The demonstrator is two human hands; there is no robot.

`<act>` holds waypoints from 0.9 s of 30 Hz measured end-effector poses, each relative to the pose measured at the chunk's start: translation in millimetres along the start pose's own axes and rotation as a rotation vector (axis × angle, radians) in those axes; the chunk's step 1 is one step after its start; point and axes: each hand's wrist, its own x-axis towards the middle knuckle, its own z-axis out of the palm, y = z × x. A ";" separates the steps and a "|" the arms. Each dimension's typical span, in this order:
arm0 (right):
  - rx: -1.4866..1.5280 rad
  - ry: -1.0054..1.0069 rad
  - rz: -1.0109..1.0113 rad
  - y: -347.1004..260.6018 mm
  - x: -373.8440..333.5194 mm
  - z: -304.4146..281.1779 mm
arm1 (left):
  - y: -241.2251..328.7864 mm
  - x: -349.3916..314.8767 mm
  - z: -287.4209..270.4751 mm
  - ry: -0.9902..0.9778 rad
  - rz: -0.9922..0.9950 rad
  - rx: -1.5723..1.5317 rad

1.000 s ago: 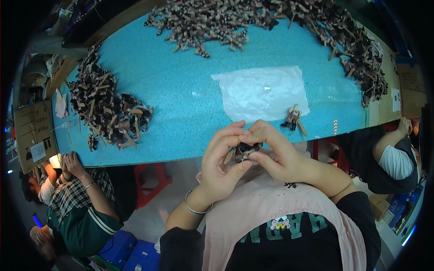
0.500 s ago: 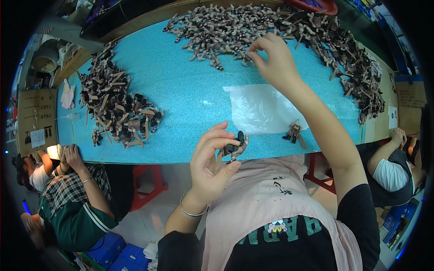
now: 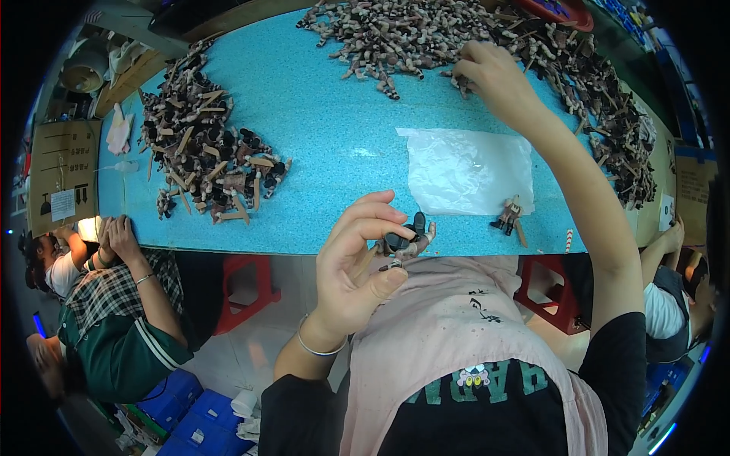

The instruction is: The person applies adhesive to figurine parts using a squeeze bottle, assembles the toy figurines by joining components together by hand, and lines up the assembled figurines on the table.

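Observation:
Over the table's near edge, my left hand (image 3: 346,266) is closed round a small toy figure (image 3: 417,246) with black and beige parts. My fingers cover some of it. My right hand (image 3: 494,80) reaches far out to a big heap of beige and brown figure parts (image 3: 380,42). Its fingertips are pinched on a small figure part (image 3: 459,85) at the heap's front edge, partly hidden under them. Another toy figure (image 3: 507,216) lies on the blue tabletop (image 3: 327,182) below my right forearm, beside a clear plastic sheet (image 3: 464,175).
A pile of dark figures with tan flat pieces (image 3: 205,163) covers the table's left side. More dark parts (image 3: 620,144) line the right edge. A cardboard box (image 3: 65,171) stands at left, a red tray (image 3: 566,11) at the far right. People sit on both sides.
My right hand has shifted slightly right along the heap's front edge, its fingertips now on a part there. My left hand still holds the toy figure. The whole view has shifted a little.

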 end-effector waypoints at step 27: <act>0.718 0.041 0.511 -56.0 -103.2 -22.7 | -12.7 7.5 8.8 0.008 -0.077 0.084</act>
